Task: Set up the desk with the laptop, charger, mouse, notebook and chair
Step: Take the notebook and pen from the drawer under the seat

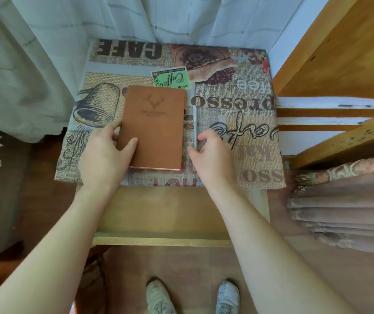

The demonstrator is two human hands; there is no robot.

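A stiff, light notebook lies on the coffee-print cloth; the left hand grips its near-left edge, the right hand apparently pinches a pen just right of it

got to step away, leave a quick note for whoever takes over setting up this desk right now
Left hand holds the near left edge of the brown notebook, thumb on its cover.
Right hand pinches the near end of the pen lying right of the notebook.
Both lie on the desk's cloth.
Done: notebook placed.
Left: laptop, charger, mouse and chair, none in view.
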